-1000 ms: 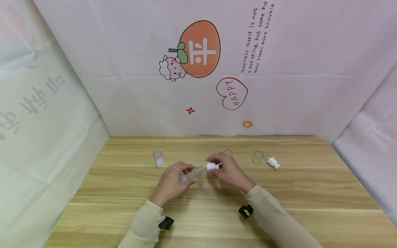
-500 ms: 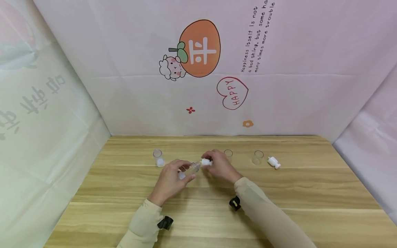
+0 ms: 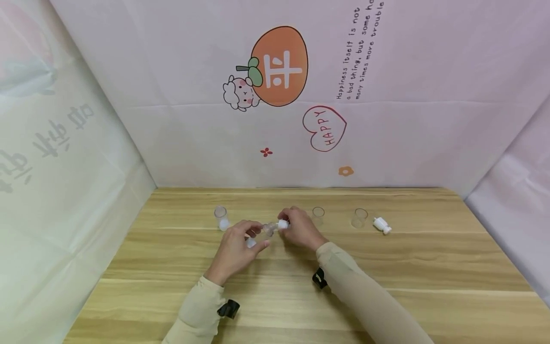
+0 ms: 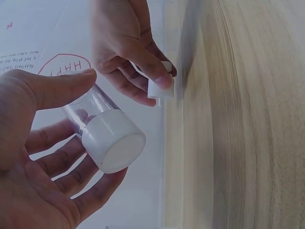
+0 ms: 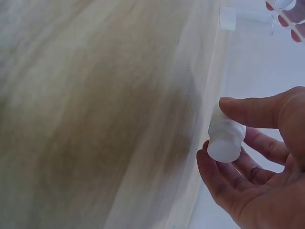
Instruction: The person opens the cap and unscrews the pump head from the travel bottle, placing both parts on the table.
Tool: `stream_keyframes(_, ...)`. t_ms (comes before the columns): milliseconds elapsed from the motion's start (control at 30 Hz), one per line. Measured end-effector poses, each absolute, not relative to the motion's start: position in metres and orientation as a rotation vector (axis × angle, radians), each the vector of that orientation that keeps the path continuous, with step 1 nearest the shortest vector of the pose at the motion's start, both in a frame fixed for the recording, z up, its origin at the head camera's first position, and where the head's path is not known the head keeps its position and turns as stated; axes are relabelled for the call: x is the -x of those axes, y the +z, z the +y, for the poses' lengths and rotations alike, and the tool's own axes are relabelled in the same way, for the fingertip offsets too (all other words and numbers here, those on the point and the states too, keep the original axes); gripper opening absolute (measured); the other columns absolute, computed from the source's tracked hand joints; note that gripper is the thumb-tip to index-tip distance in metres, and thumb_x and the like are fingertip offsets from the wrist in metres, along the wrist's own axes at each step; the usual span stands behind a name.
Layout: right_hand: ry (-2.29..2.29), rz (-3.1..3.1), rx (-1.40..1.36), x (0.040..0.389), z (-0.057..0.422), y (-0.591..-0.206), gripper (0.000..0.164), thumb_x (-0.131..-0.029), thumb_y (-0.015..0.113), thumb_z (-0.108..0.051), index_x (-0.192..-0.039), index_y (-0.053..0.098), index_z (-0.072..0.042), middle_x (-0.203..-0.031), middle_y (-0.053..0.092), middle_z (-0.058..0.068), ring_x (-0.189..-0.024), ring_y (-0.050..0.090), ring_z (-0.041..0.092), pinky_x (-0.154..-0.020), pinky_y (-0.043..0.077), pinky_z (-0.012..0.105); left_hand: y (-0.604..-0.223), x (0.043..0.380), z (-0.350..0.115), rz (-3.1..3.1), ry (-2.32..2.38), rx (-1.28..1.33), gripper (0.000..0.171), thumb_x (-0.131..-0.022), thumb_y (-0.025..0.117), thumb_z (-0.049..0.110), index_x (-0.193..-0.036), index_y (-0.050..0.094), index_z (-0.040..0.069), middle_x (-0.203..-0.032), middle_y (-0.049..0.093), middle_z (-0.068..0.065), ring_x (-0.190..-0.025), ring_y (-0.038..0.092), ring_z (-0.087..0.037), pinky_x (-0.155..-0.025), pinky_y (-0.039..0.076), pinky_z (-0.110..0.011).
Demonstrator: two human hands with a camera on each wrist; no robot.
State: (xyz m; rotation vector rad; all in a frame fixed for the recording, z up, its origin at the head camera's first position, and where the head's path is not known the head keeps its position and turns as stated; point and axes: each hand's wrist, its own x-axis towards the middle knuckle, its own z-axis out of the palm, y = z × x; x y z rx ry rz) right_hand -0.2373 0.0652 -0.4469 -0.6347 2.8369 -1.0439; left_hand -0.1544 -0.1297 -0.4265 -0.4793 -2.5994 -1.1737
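Tilted in my left hand [image 3: 234, 246] is a clear bottle [image 3: 269, 229] with a thick white base [image 4: 114, 140], its neck turned toward the right hand. The thumb lies on one side and fingers on the other. My right hand [image 3: 299, 229] pinches a white pump head [image 5: 226, 138] between thumb and fingers, its thin stem facing the bottle. In the head view the pump head is right at the bottle's mouth; whether they touch I cannot tell. The right hand's fingers partly hide the pump head.
On the wooden table [image 3: 275, 296] stands another clear bottle with a white base [image 3: 221, 220], back left. Two clear caps [image 3: 318, 216] stand behind and right of the right hand. A second white pump head [image 3: 381, 225] lies farther right. A printed cloth wall [image 3: 193, 143] rises behind.
My right hand has moved left and slightly away from me, bringing the pump head up to the bottle's mouth. The left hand with the bottle has stayed nearly still.
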Motion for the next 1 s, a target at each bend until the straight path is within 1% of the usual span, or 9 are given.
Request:
stream_keyframes(533,-0.971,2.885,0.591,0.2441,0.0643,-0.4515,0.028,-0.081,0.081,0.001,-0.107,0.07,0.001,-0.095,0.063,0.008,-0.087,0.059,0.023,-0.079,0.054,0.038,-0.4253,0.1541,-0.1319,-2.595,-1.206,0.463,0.034,-0.083,0.086,0.015,-0.112,0.072,0.005,-0.101,0.071,-0.011,-0.089,0.066,-0.026,-0.081,0.055,-0.041)
stream_keyframes(733,-0.957,2.9,0.57,0.2438,0.0639,-0.454,0.029,-0.08,0.083,0.001,-0.106,0.07,-0.001,-0.096,0.063,0.008,-0.087,0.059,0.022,-0.079,0.054,0.04,-0.4253,0.1525,-0.1311,-2.601,-1.216,0.441,0.033,-0.082,0.086,0.015,-0.111,0.072,0.007,-0.1,0.071,-0.007,-0.09,0.067,-0.021,-0.081,0.055,-0.04)
stream_keyframes(1000,-0.969,2.897,0.562,0.2438,0.0644,-0.4545,0.034,-0.078,0.084,0.001,-0.109,0.069,-0.001,-0.099,0.063,0.01,-0.089,0.06,0.024,-0.08,0.054,0.04,-0.4243,0.1526,-0.13,-2.598,-1.225,0.435,0.033,-0.082,0.087,0.015,-0.111,0.072,0.007,-0.101,0.071,-0.011,-0.091,0.067,-0.023,-0.081,0.055,-0.041)
